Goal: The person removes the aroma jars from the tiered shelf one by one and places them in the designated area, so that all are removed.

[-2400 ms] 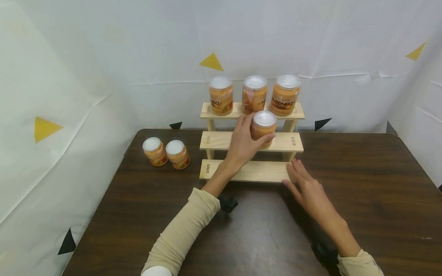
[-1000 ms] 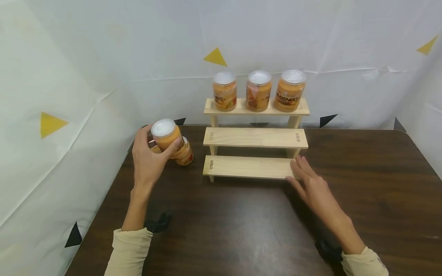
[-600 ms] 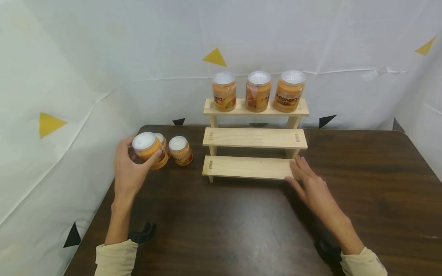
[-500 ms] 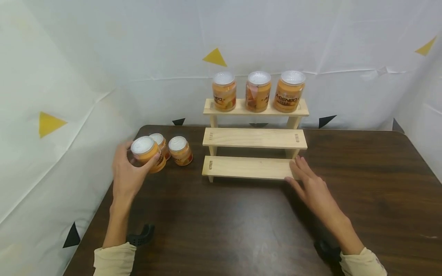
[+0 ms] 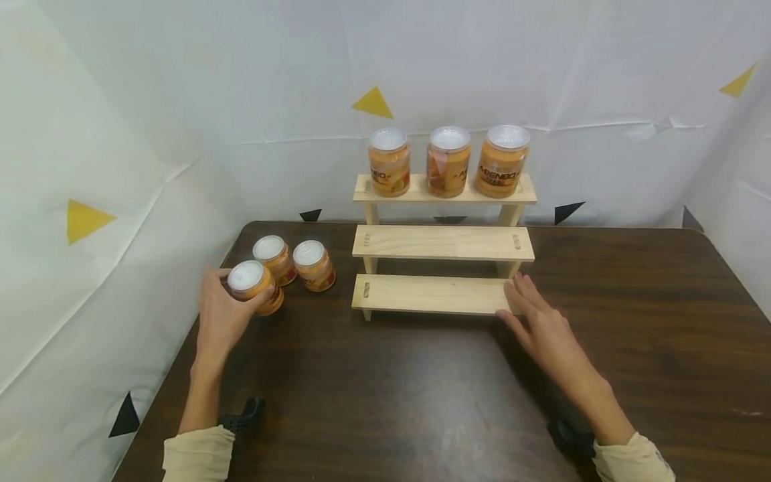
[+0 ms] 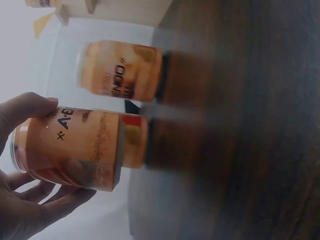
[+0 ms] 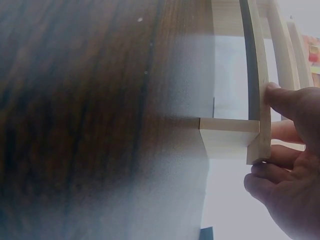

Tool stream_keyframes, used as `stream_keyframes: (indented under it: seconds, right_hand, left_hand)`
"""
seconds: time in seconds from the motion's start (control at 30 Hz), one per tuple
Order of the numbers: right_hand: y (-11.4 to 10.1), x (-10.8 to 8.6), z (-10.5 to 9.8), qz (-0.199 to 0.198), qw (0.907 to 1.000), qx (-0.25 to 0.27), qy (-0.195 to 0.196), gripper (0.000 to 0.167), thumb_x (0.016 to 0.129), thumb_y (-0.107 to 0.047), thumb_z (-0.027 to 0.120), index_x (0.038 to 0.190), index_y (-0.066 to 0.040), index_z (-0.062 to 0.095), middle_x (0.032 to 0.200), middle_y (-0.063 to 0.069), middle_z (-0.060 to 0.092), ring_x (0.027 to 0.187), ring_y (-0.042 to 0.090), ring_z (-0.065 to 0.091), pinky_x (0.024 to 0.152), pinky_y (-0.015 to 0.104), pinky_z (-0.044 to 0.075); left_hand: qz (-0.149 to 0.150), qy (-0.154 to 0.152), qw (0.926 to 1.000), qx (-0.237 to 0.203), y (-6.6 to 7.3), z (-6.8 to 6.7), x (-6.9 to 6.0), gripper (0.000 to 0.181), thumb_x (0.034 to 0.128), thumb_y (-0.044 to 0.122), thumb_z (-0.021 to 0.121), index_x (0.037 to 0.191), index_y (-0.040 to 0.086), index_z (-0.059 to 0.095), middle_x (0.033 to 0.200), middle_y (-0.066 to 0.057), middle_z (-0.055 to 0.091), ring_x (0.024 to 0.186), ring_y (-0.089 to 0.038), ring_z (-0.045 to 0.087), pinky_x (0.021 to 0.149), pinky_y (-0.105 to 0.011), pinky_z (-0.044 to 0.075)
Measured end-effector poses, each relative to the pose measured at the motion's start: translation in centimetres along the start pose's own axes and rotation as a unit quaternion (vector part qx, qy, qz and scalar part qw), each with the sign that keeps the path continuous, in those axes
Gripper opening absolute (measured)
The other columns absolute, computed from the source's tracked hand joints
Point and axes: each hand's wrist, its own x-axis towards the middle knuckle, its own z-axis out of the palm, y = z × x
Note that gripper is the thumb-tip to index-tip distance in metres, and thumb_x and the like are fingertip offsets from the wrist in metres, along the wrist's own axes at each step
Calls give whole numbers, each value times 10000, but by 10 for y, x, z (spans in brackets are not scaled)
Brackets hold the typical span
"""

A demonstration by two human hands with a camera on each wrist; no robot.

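My left hand (image 5: 224, 314) grips a jar (image 5: 255, 288) with an orange label and a silver lid, at the table's left side. In the left wrist view the thumb is on one side of this jar (image 6: 75, 150) and the fingers on the other; its base looks slightly off the table. Just behind stand two like jars, one farther left (image 5: 276, 260) and one to its right (image 5: 314, 266). My right hand (image 5: 545, 335) rests on the right end of the lowest step of a wooden tiered shelf (image 5: 434, 294). Its thumb touches the board's front edge (image 7: 262, 90).
Three more orange jars stand in a row on the shelf's top step: left (image 5: 389, 164), middle (image 5: 448, 164) and right (image 5: 502, 164). The middle step (image 5: 442, 242) is bare wood. White sheeting (image 5: 289, 80) with yellow and black triangles surrounds the dark table (image 5: 385, 388).
My left hand has taken the jar off the middle step, carried it left and lowered it in front of the two table jars. The right hand has stayed at the shelf.
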Motion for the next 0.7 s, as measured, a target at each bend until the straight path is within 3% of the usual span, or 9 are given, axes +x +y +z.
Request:
stream_keyframes:
  seconds: [0.3,0.7]
  right_hand:
    - [0,-1,-1,49,10000,45,-38,626,996,-140,821,1526,86,578,1643,330,457,1518,537,458,1082,743,469]
    - [-2,0,-2,118,9998,56,-136,636,1005,-143,811,1543,83,559,1656,328,439,1532,533,440,1094,743,457]
  left_hand:
    - [-28,-34,10000,72,-17,9,6,810,905,245,914,1416,-135,412,1385,-332,454,1304,-480,498,1110,-615,440]
    - [-257,-42,9997,25,-27,16,8,826,927,241,900,1462,-127,389,1433,-347,446,1381,-503,481,1181,-645,411]
